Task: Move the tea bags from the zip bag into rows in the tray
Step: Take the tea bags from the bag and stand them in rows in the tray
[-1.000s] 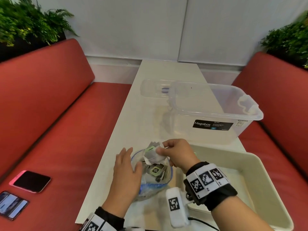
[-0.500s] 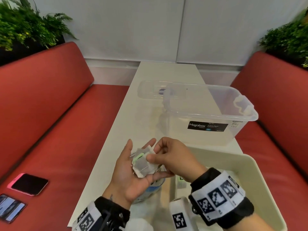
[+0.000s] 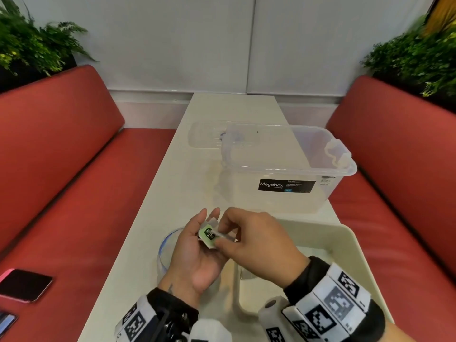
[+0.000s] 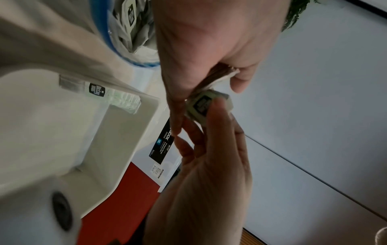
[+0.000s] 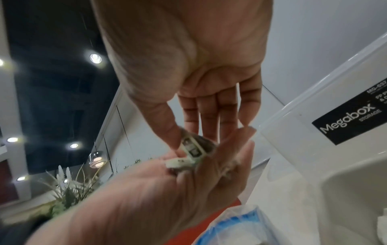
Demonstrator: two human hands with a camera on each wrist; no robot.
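My left hand [image 3: 195,245] is turned palm up above the zip bag [image 3: 163,246] and holds a small bunch of tea bags [image 3: 209,234] with green and black tags. My right hand [image 3: 249,234] pinches one tea bag's tag [image 5: 191,147] between thumb and forefinger, right over the left palm. In the left wrist view the zip bag [image 4: 130,31], blue-rimmed and open, has more tea bags inside. The cream tray [image 3: 346,245] lies to the right; one tea bag [image 4: 108,96] lies in its near corner. My left hand [image 4: 209,165] and right hand [image 4: 205,41] meet at the tag [image 4: 206,104].
A clear Megabox storage box [image 3: 286,169] stands just beyond the tray, with its lid [image 3: 204,137] flat behind it. Red benches flank the narrow white table [image 3: 187,169]. Two phones [image 3: 24,283] lie on the left bench. Plants stand at both back corners.
My right hand has lifted tea bags out of the zip bag. The left hand left the bag's rim, turned palm up and took the bunch; the right now pinches one tag.
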